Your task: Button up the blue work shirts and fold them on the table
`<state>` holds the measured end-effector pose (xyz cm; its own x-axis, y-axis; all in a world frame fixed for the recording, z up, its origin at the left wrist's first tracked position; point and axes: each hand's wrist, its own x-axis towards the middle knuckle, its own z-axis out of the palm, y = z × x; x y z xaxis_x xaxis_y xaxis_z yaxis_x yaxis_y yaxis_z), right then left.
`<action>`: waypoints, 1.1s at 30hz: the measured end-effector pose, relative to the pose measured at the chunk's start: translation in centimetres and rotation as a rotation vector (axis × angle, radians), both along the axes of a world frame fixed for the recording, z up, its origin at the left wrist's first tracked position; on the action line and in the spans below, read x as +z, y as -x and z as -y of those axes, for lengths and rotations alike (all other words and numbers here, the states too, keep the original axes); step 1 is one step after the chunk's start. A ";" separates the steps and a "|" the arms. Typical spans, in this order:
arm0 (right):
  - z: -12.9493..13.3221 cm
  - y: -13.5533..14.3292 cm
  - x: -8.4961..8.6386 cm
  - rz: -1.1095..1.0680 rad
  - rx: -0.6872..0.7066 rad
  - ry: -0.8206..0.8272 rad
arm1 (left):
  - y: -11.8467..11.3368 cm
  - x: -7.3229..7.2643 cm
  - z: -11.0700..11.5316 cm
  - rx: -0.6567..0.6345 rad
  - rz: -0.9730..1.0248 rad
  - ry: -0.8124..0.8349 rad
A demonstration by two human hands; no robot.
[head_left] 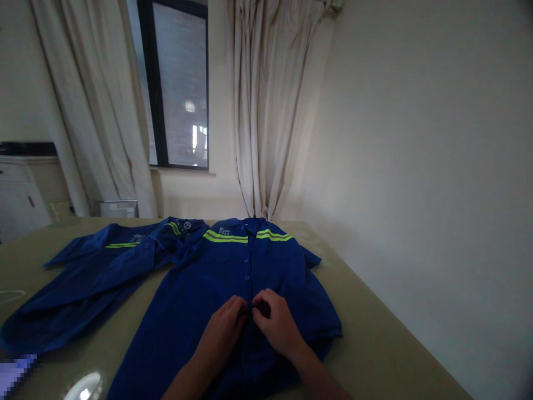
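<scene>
A dark blue shirt [208, 283] with yellow-green chest stripes lies spread out front side up, its collar towards the window. Both hands are at its button placket, low on the front. My left hand [227, 325] has its fingers closed on the placket's left side. Just right of it, my right hand [275, 319] pinches the placket edge between thumb and fingers. The fingertips of both hands nearly meet, and any button between them is hidden. Several buttons show above the hands.
A second blue garment [112, 266] with similar stripes lies left on the table [375, 328]. A white round object [85, 386] is at the near left edge. The wall [416, 166] borders the table's right side. Curtains [266, 100] hang behind.
</scene>
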<state>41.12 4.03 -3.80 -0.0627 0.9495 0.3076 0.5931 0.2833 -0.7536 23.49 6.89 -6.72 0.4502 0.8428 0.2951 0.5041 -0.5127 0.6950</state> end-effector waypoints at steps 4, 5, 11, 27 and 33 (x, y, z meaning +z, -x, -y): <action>0.0 0.2 -0.1 0.011 0.003 -0.001 | 0.2 -0.4 -0.4 -0.038 0.066 0.056; -0.1 0.2 -0.2 0.006 0.005 -0.002 | 0.2 -0.5 -0.5 -0.027 0.067 0.059; -0.2 0.2 -0.1 -0.055 0.001 0.042 | -0.2 -0.7 -0.4 0.039 0.048 0.017; -0.3 -0.3 0.0 0.034 0.057 -0.028 | -0.6 -0.2 0.1 0.094 0.058 -0.051; -0.4 -0.3 0.0 -0.075 0.052 -0.005 | -0.5 -0.1 -0.1 0.094 0.083 -0.050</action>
<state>41.47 4.38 -3.83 -0.0889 0.9438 0.3184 0.5195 0.3166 -0.7936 23.95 6.98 -6.82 0.3418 0.8634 0.3710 0.4938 -0.5010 0.7107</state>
